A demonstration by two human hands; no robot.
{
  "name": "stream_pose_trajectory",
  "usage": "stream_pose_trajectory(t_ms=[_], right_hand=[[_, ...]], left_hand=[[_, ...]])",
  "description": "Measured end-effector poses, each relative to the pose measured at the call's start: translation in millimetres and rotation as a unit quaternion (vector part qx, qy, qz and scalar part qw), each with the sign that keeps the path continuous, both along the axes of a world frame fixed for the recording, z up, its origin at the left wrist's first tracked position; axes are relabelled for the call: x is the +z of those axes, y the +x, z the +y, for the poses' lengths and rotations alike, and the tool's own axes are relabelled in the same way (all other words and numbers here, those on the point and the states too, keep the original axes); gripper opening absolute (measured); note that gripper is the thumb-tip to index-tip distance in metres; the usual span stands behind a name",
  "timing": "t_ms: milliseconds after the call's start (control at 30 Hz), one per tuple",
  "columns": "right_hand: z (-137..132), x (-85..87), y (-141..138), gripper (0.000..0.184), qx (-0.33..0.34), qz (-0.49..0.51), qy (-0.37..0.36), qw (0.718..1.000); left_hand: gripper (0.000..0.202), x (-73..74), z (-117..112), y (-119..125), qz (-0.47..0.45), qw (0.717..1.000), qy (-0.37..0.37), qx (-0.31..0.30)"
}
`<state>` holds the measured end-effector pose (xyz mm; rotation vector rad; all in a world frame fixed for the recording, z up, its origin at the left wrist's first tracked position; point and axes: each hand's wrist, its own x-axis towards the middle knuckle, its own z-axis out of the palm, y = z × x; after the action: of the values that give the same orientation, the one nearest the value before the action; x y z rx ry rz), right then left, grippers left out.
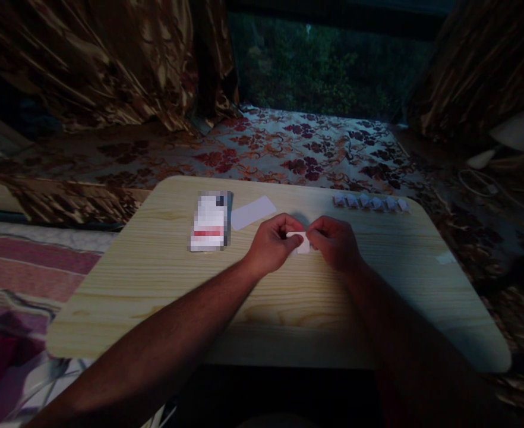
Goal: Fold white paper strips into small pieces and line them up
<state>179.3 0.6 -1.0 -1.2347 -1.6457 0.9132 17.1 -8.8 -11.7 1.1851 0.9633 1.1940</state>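
- Two forearms are spanning the near part of the table; shadow is hiding the person's body.
- A pale scrap is lying by the table's right edge, too blurred to identify.
- The left hand is pinching the paper between thumb and fingers, over mid-table; whether the paper is touching the wood is not showing.
- The right hand is bunching its fingertips at the paper's right edge; I cannot tell if they are gripping it.
- The paper is looking light, thin and easily creased; a gentle fingertip hold on its edges would probably suit it.
- Fingers are covering much of it, obscuring its outline and any folds.
- Leftward, a strip is lying beside an item that pixelation is masking.
- Small pieces are forming a row at the far right, their shapes blurring.
- Beyond, flowered cloth is spreading below the dark window.
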Motion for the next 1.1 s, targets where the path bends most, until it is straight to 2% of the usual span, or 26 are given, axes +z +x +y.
stream_pose_trajectory(t_ms=[133,367,467,700,867,1100], right_hand=[[-0.2,1.5,0.0,0.008,0.002,0.001,0.0,1.0],[-0.6,3.1,2.2,0.009,0.036,-0.059,0.003,0.998],[0.5,3.2,3.1,0.01,0.058,-0.035,-0.022,0.997],[1.9,5.3,4.6,0.011,0.105,0.105,-0.091,0.985],[-0.1,4.1,4.1,0.022,0.134,0.141,-0.092,0.977],[0.1,2.2,4.2,0.018,0.15,0.141,-0.067,0.976]], left_hand=[[0.023,2.2,0.2,-1.1,0.001,1.0,-0.013,0.001],[0.009,7.7,1.7,-6.6,0.069,0.997,0.01,-0.03],[0.014,6.3,4.4,-9.1,0.035,0.999,-0.009,-0.029],[0.024,2.7,9.7,-12.0,-0.066,0.995,-0.077,0.0],[0.02,3.8,10.6,-12.6,-0.116,0.988,-0.098,0.012],[0.018,7.1,10.7,-12.3,-0.156,0.98,-0.121,0.01]])
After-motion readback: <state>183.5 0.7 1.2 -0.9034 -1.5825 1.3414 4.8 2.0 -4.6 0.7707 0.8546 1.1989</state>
